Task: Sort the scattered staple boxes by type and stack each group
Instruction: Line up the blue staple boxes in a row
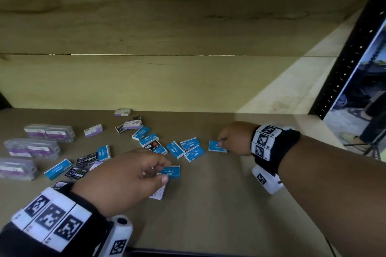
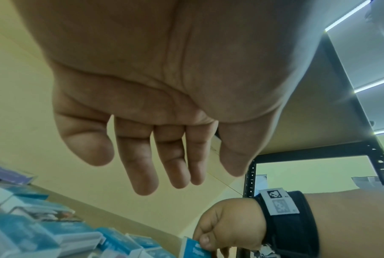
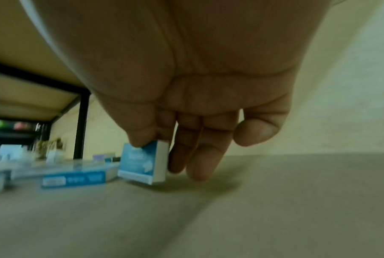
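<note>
Your right hand (image 3: 200, 104) pinches a blue box (image 3: 142, 164) between thumb and fingers, tilted on the shelf (image 3: 275, 209) — lift it clear before carrying — while your left hand (image 1: 123, 177), fingers relaxed, touches another blue box (image 1: 171, 171) at its fingertips, the scattered pile (image 1: 146, 142) just beyond.
</note>
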